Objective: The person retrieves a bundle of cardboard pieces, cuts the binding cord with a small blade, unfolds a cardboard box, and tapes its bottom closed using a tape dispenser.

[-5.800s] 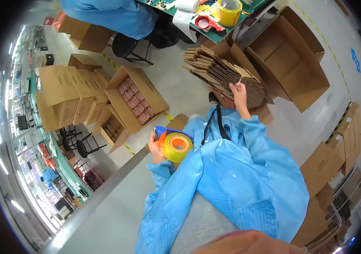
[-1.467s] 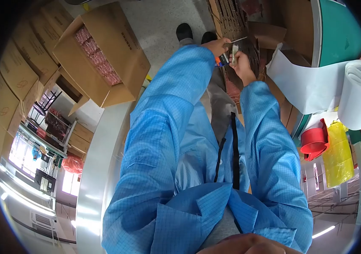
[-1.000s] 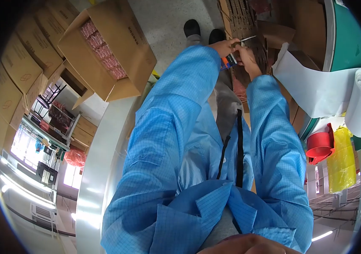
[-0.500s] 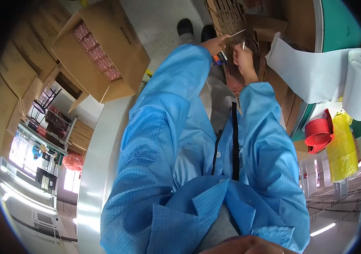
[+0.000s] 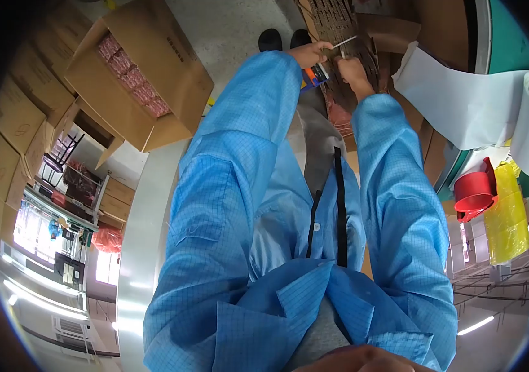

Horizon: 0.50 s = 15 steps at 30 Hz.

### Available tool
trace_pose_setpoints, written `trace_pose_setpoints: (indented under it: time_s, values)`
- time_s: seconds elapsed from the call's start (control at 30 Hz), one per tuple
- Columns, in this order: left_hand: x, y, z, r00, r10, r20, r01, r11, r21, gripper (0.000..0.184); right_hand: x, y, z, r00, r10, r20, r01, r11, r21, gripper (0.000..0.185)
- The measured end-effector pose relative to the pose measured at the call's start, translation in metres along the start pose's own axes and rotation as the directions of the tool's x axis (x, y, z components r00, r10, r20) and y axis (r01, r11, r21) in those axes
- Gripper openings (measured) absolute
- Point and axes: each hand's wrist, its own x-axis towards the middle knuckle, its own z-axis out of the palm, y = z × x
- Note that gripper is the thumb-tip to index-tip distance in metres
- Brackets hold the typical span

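My left hand is closed, with a thin white strip reaching rightward from its fingertips. Just right of it, my right hand is curled shut with a small pale tip at its fingers; what that belongs to is too small to tell. Both hands are over slotted brown cardboard dividers, which stand in rows. Below the left hand, orange and blue pen-like items show. Reddish plastic film lies under the right wrist.
An open carton holding pink wrapped packs stands at left, beside a metal surface. To the right are a white sheet roll, a red round holder, a yellow plastic bag and a green tabletop.
My right hand has moved slightly up and left, closer to the left hand. The left hand has shifted a little left and up, with the white strip still in it.
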Motion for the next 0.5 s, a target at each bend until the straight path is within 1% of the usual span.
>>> trace_pose_setpoints:
  time_s: [0.07, 0.13, 0.2, 0.23, 0.3, 0.33, 0.4, 0.43, 0.5]
  values:
    - [0.000, 0.006, -0.005, 1.000, 0.003, 0.009, -0.003, 1.000, 0.023, 0.039, 0.005, 0.002, 0.004, 0.999, -0.020, -0.026, 0.018, 0.999, -0.043, 0.042]
    - [-0.003, 0.012, -0.004, 0.982, -0.167, 0.084, 0.164, 0.985, 0.048, 0.045, -0.006, -0.008, -0.003, 0.998, -0.030, -0.053, 0.025, 0.996, -0.087, 0.041]
    - [-0.006, 0.012, -0.002, 0.985, -0.150, 0.084, 0.149, 0.989, 0.019, 0.046, -0.021, -0.028, -0.015, 0.997, -0.066, 0.026, 0.070, 0.985, -0.161, 0.046]
    - [-0.007, 0.011, -0.002, 0.987, -0.133, 0.085, 0.135, 0.991, -0.007, 0.047, -0.024, -0.032, -0.017, 0.997, -0.067, 0.029, 0.071, 0.984, -0.163, 0.046]
    - [-0.008, 0.010, 0.000, 0.989, -0.128, 0.080, 0.130, 0.991, -0.021, 0.048, -0.028, -0.036, -0.017, 0.990, -0.134, 0.037, 0.138, 0.983, -0.124, 0.041]
    - [-0.008, 0.009, 0.000, 0.990, -0.120, 0.076, 0.123, 0.992, -0.029, 0.049, -0.027, -0.035, -0.015, 0.990, -0.135, 0.039, 0.139, 0.982, -0.126, 0.041]
    - [-0.009, 0.013, 0.001, 0.990, -0.124, 0.073, 0.125, 0.992, -0.006, 0.049, -0.024, -0.037, -0.014, 0.993, -0.108, 0.057, 0.112, 0.992, -0.060, 0.038]
    - [-0.011, 0.016, 0.002, 0.989, -0.129, 0.073, 0.128, 0.992, 0.018, 0.049, -0.024, -0.037, -0.014, 0.992, -0.108, 0.060, 0.112, 0.992, -0.061, 0.038]
    - [-0.017, 0.025, 0.006, 0.992, -0.113, 0.054, 0.111, 0.993, 0.041, 0.050, -0.023, -0.041, -0.016, 0.997, -0.030, 0.076, 0.028, 0.999, 0.037, 0.041]
